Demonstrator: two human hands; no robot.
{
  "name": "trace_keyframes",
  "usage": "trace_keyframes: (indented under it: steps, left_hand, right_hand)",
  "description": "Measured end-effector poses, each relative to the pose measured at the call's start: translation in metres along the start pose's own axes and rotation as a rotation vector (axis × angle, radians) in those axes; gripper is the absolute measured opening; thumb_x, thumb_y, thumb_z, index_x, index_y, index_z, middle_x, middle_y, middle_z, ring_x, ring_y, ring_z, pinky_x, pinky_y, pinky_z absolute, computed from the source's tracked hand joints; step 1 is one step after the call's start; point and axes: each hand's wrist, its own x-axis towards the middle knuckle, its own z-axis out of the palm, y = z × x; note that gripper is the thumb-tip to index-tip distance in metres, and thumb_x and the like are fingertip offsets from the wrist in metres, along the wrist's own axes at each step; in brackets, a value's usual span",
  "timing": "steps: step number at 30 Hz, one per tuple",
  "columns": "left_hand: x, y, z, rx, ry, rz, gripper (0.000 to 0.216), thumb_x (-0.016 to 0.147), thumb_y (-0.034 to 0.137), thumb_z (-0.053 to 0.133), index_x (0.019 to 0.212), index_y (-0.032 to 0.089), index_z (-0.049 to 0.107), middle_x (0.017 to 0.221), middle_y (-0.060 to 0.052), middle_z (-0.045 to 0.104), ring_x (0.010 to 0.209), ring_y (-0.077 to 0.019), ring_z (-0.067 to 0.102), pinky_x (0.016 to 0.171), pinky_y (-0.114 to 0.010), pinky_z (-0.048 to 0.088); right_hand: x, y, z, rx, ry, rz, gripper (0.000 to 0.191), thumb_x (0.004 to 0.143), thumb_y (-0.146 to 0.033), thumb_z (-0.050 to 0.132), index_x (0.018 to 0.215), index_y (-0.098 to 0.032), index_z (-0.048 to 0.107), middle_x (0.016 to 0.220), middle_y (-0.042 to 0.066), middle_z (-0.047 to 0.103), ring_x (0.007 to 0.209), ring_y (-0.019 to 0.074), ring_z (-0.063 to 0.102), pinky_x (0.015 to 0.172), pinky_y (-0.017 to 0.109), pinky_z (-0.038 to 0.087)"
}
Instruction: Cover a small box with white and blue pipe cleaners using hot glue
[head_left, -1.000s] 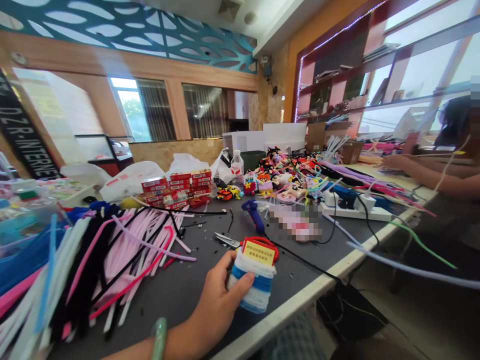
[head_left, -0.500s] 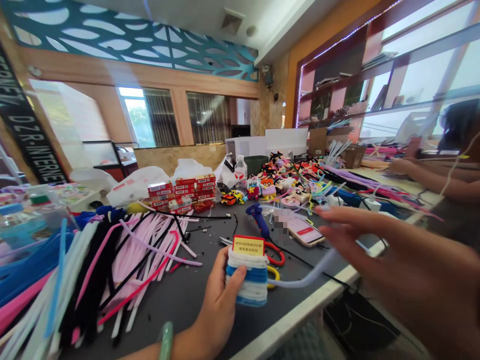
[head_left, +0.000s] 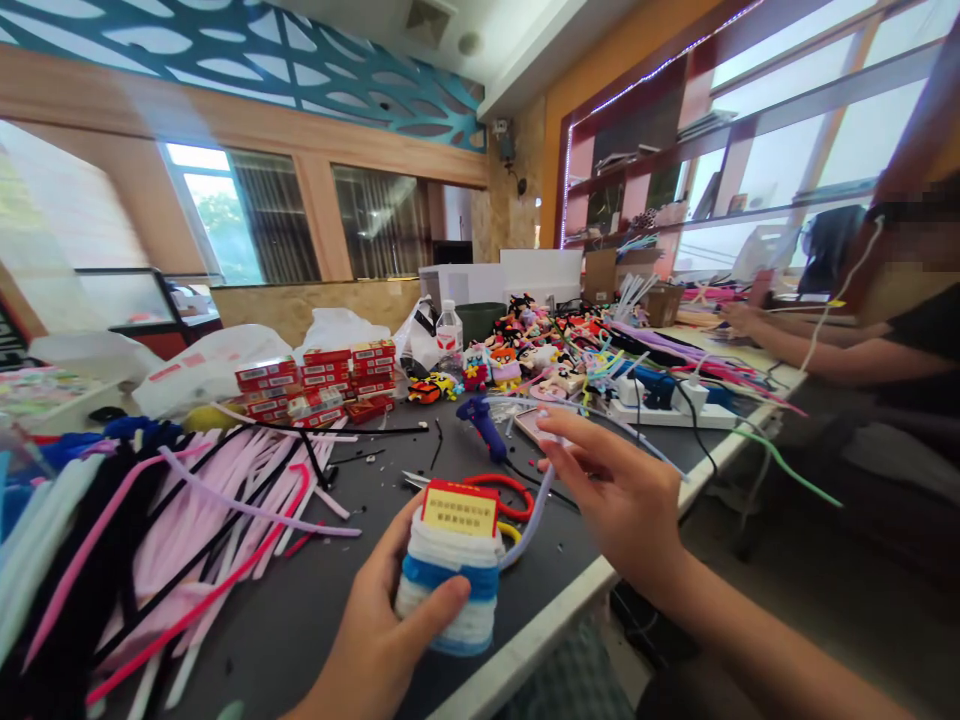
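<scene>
My left hand (head_left: 386, 605) is closed around a small red-and-yellow box (head_left: 459, 508) wrapped in white and blue pipe cleaner, thumb across the front. From the box's right side a pale lilac pipe cleaner (head_left: 534, 525) curves up to my right hand (head_left: 626, 490), whose fingertips pinch it near its upper end. Just behind the box lie scissors (head_left: 517, 492) with red and yellow handles, partly covered by it. A blue glue gun (head_left: 484, 430) rests beyond them. My right hand mostly hides a phone (head_left: 527, 424).
Loose pipe cleaners (head_left: 225, 520) in several colours cover the left side. Stacked red boxes (head_left: 322, 375), a bottle (head_left: 449, 338) and plush-looking figures (head_left: 506, 368) stand at the back. A power strip (head_left: 675, 410) with cables lies rightward. Another person's arm (head_left: 832, 350) reaches over the far right table.
My right hand has moved left, closer to the box, and the lilac pipe cleaner now bends upward instead of stretching out rightward. The view has turned to the right; the box remains in my left hand.
</scene>
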Motion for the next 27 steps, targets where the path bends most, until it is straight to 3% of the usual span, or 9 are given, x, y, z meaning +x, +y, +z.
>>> trace_keyframes:
  steps: [8, 13, 17, 22, 24, 27]
  left_hand:
    - [0.003, -0.001, 0.003, 0.020, 0.054, -0.087, 0.074, 0.056, 0.039, 0.083, 0.120, 0.015, 0.055, 0.100, -0.010, 0.073, 0.092, -0.0299, 0.069, 0.073, -0.032, 0.057]
    - [0.001, -0.002, 0.001, -0.010, 0.065, -0.069, 0.061, 0.061, 0.041, 0.078, 0.113, 0.017, 0.058, 0.092, -0.008, 0.073, 0.084, -0.0268, 0.070, 0.071, -0.032, 0.056]
    - [-0.002, -0.003, -0.001, -0.025, 0.040, -0.102, 0.052, 0.064, 0.044, 0.075, 0.106, 0.020, 0.057, 0.087, -0.005, 0.072, 0.076, -0.0240, 0.069, 0.065, -0.031, 0.055]
    - [-0.004, -0.002, 0.001, -0.076, 0.018, -0.170, 0.050, 0.062, 0.040, 0.078, 0.103, 0.023, 0.055, 0.081, -0.001, 0.070, 0.069, -0.0197, 0.068, 0.064, -0.029, 0.054]
    - [-0.005, 0.000, 0.003, -0.099, -0.003, -0.241, 0.053, 0.062, 0.039, 0.079, 0.106, 0.023, 0.054, 0.080, -0.001, 0.070, 0.063, -0.0186, 0.066, 0.061, -0.031, 0.054]
    - [-0.004, 0.001, 0.005, -0.117, -0.038, -0.308, 0.054, 0.061, 0.040, 0.079, 0.105, 0.022, 0.053, 0.073, 0.000, 0.069, 0.057, -0.0188, 0.065, 0.059, -0.033, 0.055]
  right_hand:
    - [-0.004, 0.002, -0.006, -0.088, -0.093, -0.361, 0.041, 0.089, -0.004, 0.049, 0.123, -0.024, 0.059, 0.119, 0.007, 0.068, 0.106, 0.0184, 0.066, 0.086, 0.029, 0.057]
    - [-0.012, -0.002, -0.004, -0.130, -0.165, -0.534, 0.041, 0.094, -0.007, 0.040, 0.132, -0.018, 0.051, 0.118, 0.014, 0.068, 0.104, 0.0191, 0.067, 0.076, 0.025, 0.058]
    - [-0.019, 0.002, 0.002, -0.150, -0.136, -0.468, 0.037, 0.094, -0.009, 0.042, 0.127, -0.021, 0.055, 0.105, 0.011, 0.070, 0.086, 0.0165, 0.071, 0.069, 0.022, 0.058]
    - [-0.025, 0.013, 0.015, -0.114, -0.094, -0.380, 0.026, 0.094, -0.011, 0.045, 0.112, -0.018, 0.061, 0.098, 0.010, 0.063, 0.064, 0.0107, 0.067, 0.056, 0.019, 0.055]
    - [-0.026, 0.013, 0.019, -0.094, -0.101, -0.289, 0.020, 0.094, -0.014, 0.047, 0.106, -0.017, 0.062, 0.096, 0.011, 0.062, 0.067, 0.0124, 0.067, 0.060, 0.021, 0.056]
    - [-0.025, 0.011, 0.025, -0.093, -0.215, -0.175, 0.016, 0.093, -0.017, 0.049, 0.099, -0.018, 0.064, 0.090, 0.009, 0.065, 0.078, 0.0171, 0.068, 0.070, 0.026, 0.058]
